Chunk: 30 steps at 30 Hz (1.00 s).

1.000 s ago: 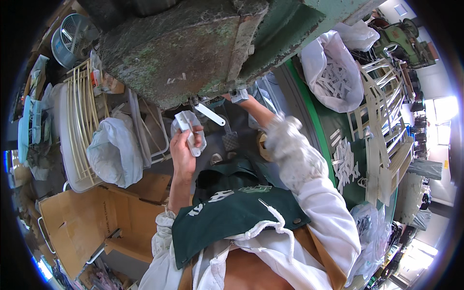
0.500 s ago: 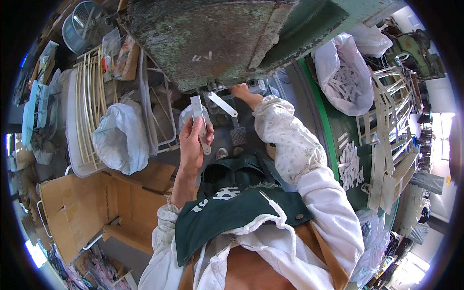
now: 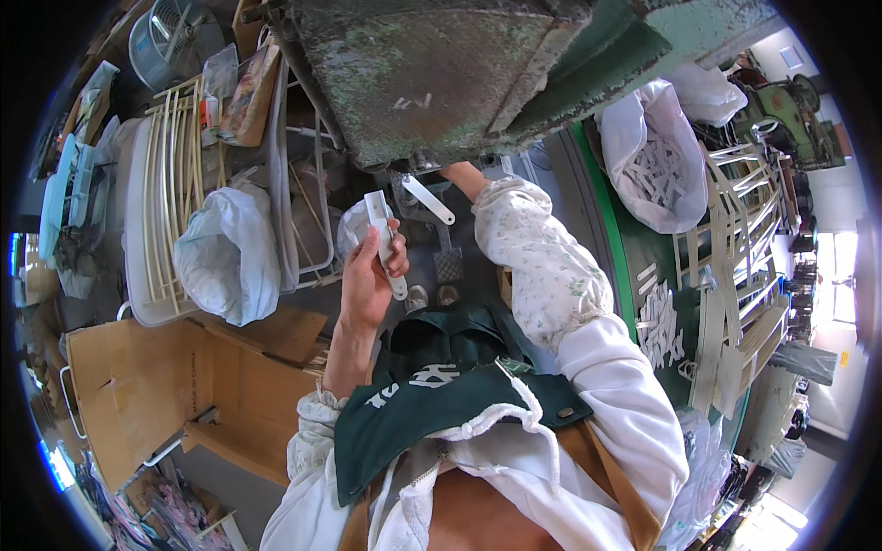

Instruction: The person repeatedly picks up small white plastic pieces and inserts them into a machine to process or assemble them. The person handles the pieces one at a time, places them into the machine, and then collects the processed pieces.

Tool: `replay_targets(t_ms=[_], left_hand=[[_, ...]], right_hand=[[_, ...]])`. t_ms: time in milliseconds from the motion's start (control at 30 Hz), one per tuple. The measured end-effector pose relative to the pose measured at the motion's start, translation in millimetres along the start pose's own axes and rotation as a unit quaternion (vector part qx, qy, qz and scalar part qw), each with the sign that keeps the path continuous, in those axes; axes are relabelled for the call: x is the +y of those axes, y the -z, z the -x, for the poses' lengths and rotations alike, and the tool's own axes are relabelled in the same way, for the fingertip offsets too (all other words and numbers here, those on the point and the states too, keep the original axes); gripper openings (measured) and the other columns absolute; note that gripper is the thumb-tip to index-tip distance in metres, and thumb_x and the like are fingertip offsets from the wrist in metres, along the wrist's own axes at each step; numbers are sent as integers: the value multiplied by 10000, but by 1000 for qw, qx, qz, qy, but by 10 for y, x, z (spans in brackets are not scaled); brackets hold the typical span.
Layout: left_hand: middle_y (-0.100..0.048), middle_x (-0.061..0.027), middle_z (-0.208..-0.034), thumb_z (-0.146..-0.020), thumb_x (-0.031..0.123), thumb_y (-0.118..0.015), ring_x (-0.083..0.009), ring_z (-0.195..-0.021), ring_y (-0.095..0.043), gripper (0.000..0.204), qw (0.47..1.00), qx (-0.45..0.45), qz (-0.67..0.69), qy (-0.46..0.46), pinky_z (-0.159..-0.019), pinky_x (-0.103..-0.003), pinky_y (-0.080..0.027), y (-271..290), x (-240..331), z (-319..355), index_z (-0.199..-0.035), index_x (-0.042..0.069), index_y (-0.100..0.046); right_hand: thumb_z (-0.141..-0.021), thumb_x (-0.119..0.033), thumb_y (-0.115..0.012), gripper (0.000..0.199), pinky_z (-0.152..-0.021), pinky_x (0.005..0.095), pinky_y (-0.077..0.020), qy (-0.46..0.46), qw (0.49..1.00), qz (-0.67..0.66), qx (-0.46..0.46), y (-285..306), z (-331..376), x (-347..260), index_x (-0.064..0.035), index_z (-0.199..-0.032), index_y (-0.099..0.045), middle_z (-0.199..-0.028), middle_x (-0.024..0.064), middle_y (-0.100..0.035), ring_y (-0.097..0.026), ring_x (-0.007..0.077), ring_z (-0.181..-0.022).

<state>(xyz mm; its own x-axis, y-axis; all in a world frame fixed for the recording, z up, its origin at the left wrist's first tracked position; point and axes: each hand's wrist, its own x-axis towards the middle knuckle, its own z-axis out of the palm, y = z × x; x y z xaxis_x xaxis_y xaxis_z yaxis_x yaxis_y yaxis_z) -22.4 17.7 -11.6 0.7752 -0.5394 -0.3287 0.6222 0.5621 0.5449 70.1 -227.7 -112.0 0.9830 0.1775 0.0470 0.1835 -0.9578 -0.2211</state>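
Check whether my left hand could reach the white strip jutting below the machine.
Likely yes; the left hand is near the jutting strip, the gap open, though its held white piece may hinder grasping.

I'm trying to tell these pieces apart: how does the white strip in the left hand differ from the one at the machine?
The held strip is gripped by the left hand; the machine strip juts out at the machine's edge. The held strip runs steeply in the picture; the machine strip slants more. Both look white, long and narrow.
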Motion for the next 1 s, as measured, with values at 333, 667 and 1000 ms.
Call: replay_targets(t_ms=[333, 667, 1000], left_hand=[[-466, -26, -862, -996, 300, -404, -96, -693, -398, 398, 997, -53, 9, 49, -636, -245, -338, -49, 56, 71, -1217, -20, -494], [-573, -49, -720, -914, 168, -585, -94, -514, -478, 174, 972, 43, -226, -38, -474, -217, -345, -156, 21, 0, -955, -1, -570], [-575, -76, -709, -920, 123, -550, -35, -475, -369, 179, 984, 63, -140, -93, -443, -182, -266, -195, 106, -118, -1027, -21, -565]], right_hand=[[-857, -229, -496, 352, -897, 390, -438, -12, 1000, -4, -7, 69, -15, 34, -62, -1160, -560, -1212, 131, -558, -526, 296, -1111], [-830, -158, -573, 295, -893, 352, -439, -62, 947, -312, 54, 146, 147, 309, -57, -1104, -614, -1161, 121, -593, -554, 266, -1059], [-728, -146, -773, 272, -751, 289, -492, -113, 818, -553, 111, 791, 333, -604, -4, -930, -660, -887, 38, -668, -612, 124, -825]])
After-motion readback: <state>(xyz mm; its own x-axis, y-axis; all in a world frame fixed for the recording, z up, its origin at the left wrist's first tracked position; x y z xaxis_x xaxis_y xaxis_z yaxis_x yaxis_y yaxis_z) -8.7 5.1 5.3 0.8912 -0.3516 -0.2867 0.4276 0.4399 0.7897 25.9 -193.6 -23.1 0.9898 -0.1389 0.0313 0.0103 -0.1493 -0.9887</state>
